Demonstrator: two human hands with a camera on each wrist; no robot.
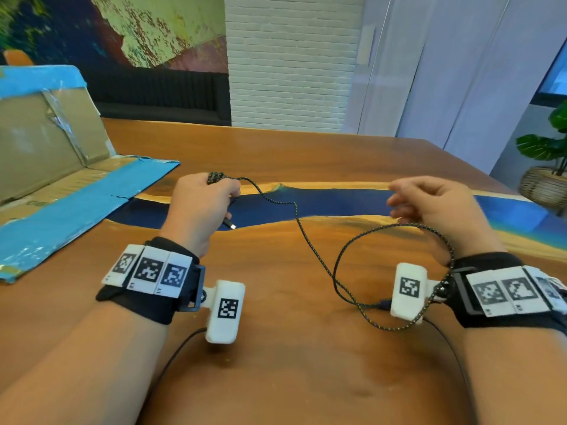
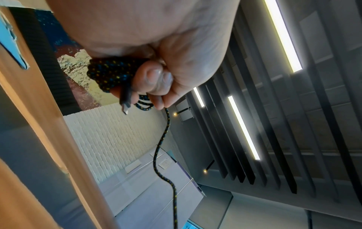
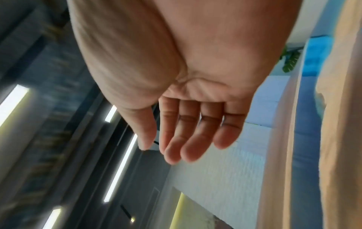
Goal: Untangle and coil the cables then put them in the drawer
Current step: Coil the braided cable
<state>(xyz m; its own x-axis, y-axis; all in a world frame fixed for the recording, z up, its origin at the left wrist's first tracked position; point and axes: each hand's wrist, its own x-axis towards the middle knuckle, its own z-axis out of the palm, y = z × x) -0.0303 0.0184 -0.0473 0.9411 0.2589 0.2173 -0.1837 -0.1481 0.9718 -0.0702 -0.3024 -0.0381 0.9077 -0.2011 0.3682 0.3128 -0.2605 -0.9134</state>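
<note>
Left hand (image 1: 201,207) fingers clamped on coiled cable (image 1: 294,210); right hand (image 1: 435,207) fingers relaxed, apart, holding nothing, above table (image 1: 291,363).

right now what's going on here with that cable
A person is coiling a black braided cable over a wooden table. The left hand grips the wound bundle, one plug end sticking out below it. The right hand is open and holds nothing. The loose remainder trails in a loop near the right wrist.
</note>
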